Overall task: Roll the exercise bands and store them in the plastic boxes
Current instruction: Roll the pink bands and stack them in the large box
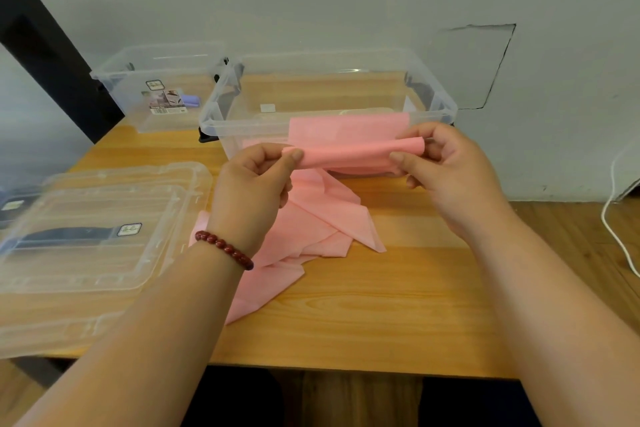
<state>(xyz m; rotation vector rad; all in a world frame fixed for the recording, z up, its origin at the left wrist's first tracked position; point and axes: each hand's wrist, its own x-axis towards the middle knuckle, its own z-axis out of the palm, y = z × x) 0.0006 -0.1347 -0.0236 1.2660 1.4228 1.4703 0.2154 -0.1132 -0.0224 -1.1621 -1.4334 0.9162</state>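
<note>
A pink exercise band [311, 218] lies crumpled on the wooden table, its upper end lifted and curled into a short roll. My left hand [256, 184] pinches the roll's left end. My right hand [446, 170] pinches its right end. Both hands are raised just in front of a large clear plastic box [214, 114], which stands open behind them. A smaller clear box [114, 76] sits at the back left with a rolled purple band [191, 100] inside.
Two clear lids [86, 229] lie stacked at the table's left front, one with a dark handle. A black post [45, 45] leans at the far left. A white cable [616, 229] hangs on the right. The wall runs close behind the boxes.
</note>
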